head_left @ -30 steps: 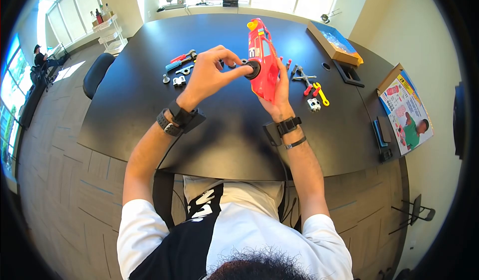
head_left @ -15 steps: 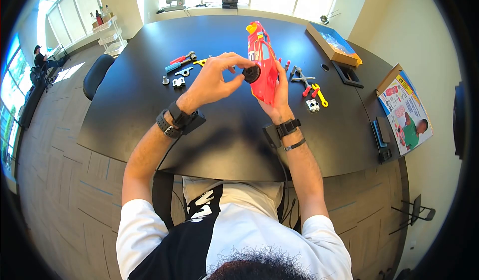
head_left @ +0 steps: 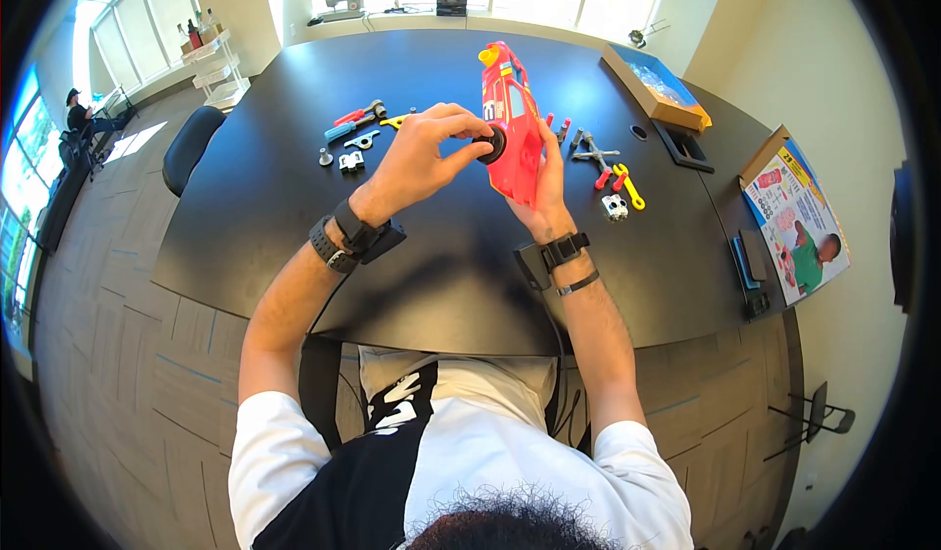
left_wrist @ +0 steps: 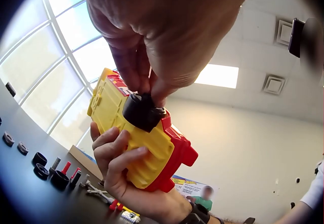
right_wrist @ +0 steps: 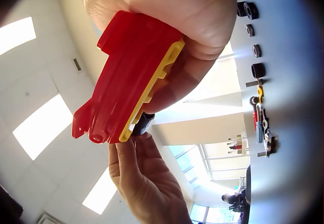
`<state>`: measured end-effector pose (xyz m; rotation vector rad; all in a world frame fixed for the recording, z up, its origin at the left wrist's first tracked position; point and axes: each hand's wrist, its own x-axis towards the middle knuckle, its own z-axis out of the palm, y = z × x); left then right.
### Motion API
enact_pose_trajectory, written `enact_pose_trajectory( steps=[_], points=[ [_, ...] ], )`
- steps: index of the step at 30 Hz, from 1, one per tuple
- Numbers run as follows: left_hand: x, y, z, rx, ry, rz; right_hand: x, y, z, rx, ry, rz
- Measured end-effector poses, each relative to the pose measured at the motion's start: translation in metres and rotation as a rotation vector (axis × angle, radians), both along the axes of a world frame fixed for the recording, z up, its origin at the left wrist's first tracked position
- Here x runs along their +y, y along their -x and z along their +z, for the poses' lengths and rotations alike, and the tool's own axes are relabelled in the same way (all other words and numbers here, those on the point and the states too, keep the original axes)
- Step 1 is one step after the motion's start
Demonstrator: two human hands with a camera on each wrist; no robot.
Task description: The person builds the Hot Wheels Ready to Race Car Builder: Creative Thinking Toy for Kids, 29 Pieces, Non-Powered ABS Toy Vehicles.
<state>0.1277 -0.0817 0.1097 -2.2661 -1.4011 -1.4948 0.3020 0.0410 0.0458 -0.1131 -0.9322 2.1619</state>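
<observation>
A red toy car (head_left: 518, 138) with a yellow underside (left_wrist: 147, 150) is held up above the table by the right hand (head_left: 542, 182), whose fingers wrap its body and underside. The left hand (head_left: 421, 158) pinches a black wheel (left_wrist: 144, 112) at the car's side between thumb and fingers; in the right wrist view the wheel (right_wrist: 144, 124) is partly hidden behind the car. The wheel touches the car; whether it is fixed there cannot be told.
Left on the table (head_left: 441, 300) lie a blue screwdriver (head_left: 341, 130) and small grey parts (head_left: 351, 162). At right are a cross-shaped wrench (head_left: 595, 154), a yellow wrench (head_left: 630, 189), an open box (head_left: 655, 89) and a printed box (head_left: 799, 222). Black wheels (left_wrist: 59, 180) lie beyond the car.
The left fingers, looser around the wheel half a second ago, now pinch it. The car has tilted slightly, its front end moving a little left.
</observation>
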Motion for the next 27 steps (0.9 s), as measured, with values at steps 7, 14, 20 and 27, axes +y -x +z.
enact_pose_trajectory(
  steps=[7,14,20,27],
  points=[
    [-0.006,0.011,0.013,0.0,0.032,-0.02,-0.002,0.001,0.003,-0.023,0.017,-0.015],
    [0.023,0.109,0.021,-0.222,0.075,0.333,0.004,-0.009,0.001,-0.04,0.038,-0.072],
    [0.074,0.136,-0.023,-0.041,0.327,0.389,0.004,-0.011,-0.002,-0.058,0.096,-0.079],
    [0.158,0.145,-0.109,0.325,0.741,0.608,0.013,-0.012,-0.01,-0.061,0.057,-0.017]
  ],
)
